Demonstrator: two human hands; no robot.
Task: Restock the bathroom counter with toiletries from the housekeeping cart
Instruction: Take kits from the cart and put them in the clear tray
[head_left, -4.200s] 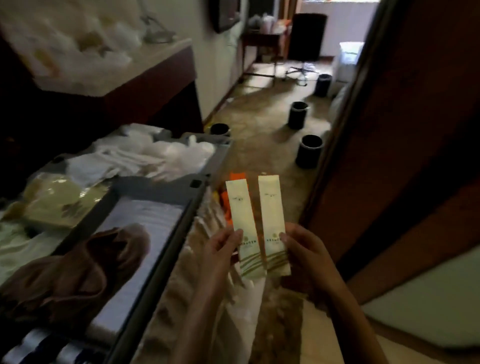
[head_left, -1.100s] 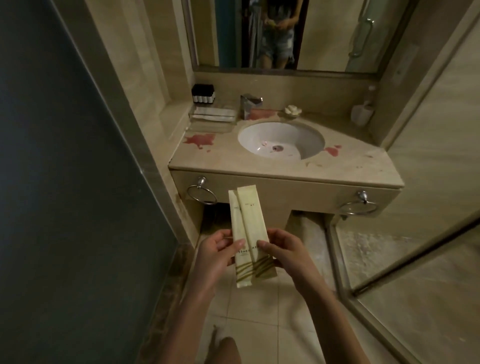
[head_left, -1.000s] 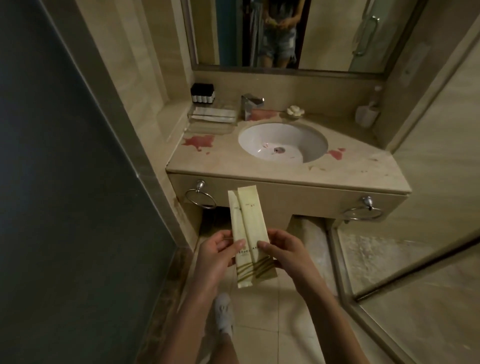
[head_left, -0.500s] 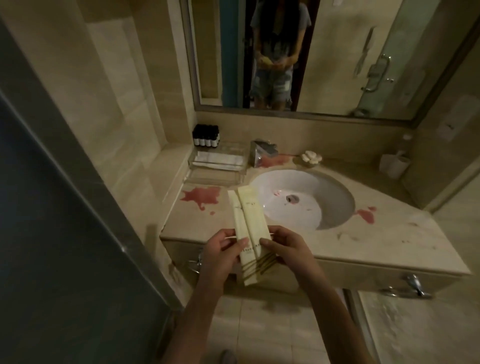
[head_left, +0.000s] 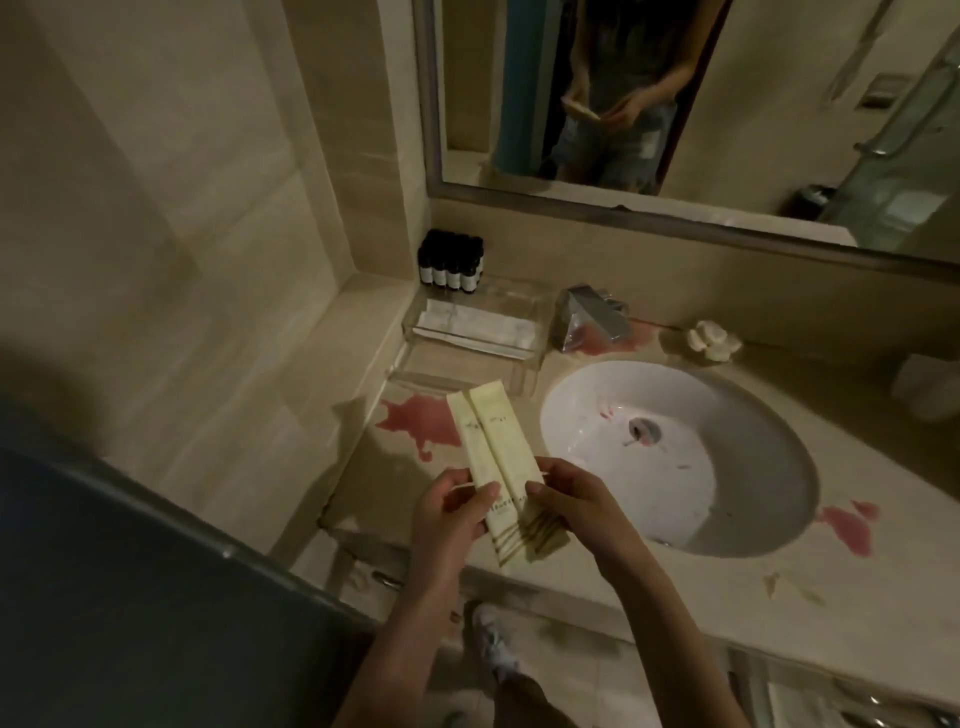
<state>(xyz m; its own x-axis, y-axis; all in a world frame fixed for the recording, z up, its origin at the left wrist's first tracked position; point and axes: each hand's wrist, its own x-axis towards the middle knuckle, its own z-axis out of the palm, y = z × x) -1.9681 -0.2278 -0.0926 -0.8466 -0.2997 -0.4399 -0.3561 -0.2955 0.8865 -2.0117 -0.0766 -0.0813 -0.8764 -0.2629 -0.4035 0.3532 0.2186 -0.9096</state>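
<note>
Two long pale yellow toiletry packets (head_left: 496, 447), overlapped and upright, hang above the front left of the beige stone counter (head_left: 675, 587). My left hand (head_left: 452, 512) pinches their lower left side with thumb on top. My right hand (head_left: 571, 506) pinches the lower right side. A clear tray (head_left: 475, 325) with flat white packets sits at the counter's back left, beyond the packets. Several small dark bottles (head_left: 451, 260) stand behind it in the corner.
A white round sink (head_left: 727, 467) fills the counter's middle, with a metal faucet (head_left: 592, 314) behind it and a white flower-shaped soap (head_left: 711, 340) to the right. Red patches mark the counter. A mirror (head_left: 675, 104) hangs above. A dark door (head_left: 130, 597) is at my left.
I went from the cart into the bathroom and up to the counter. The two packets, once side by side, now overlap and are over the counter's front left.
</note>
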